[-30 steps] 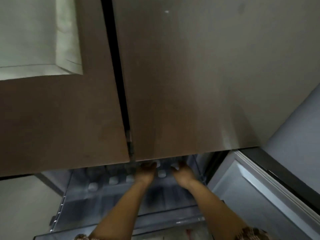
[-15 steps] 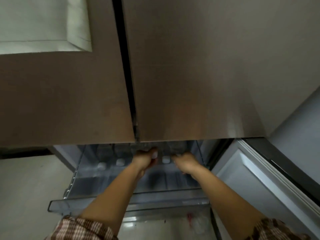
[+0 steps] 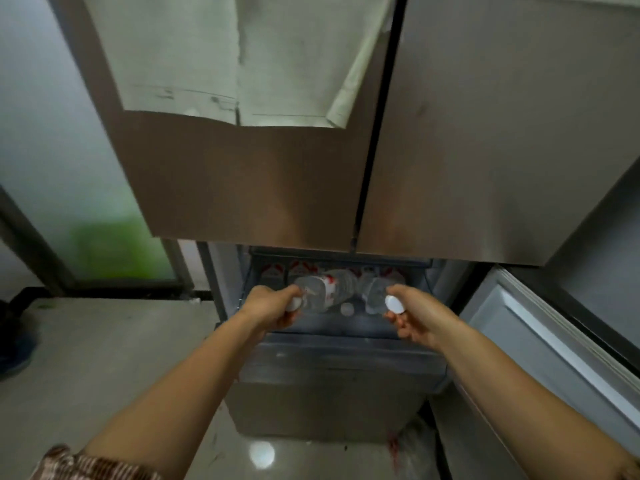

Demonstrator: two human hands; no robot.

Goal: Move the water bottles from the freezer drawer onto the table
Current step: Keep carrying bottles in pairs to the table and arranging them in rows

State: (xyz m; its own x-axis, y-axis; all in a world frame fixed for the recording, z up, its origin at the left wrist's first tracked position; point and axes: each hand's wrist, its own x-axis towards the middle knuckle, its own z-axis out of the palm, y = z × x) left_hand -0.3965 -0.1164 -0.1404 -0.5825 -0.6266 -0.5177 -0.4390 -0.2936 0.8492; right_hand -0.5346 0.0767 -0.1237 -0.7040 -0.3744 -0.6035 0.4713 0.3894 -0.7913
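My left hand [image 3: 273,306] is closed around the neck of a clear water bottle [image 3: 329,289] with a red-and-white label, lifted above the open freezer drawer [image 3: 346,344]. My right hand [image 3: 412,317] grips a second clear bottle [image 3: 375,294] by its neck, its white cap [image 3: 394,304] pointing toward me. Both bottles hang tilted over the drawer. More bottles [image 3: 277,271] with red labels lie at the drawer's back, and one white cap [image 3: 346,309] shows between my hands.
The closed brown fridge doors [image 3: 450,150] overhang the drawer from above. An opened lower door [image 3: 547,344] stands to the right. Pale tiled floor [image 3: 86,358] spreads to the left, bounded by a frosted glass panel [image 3: 69,202].
Both hands were reaching deep into the drawer among the bottles. Now each has pulled back and up with a bottle, and my view has drawn back from the fridge.
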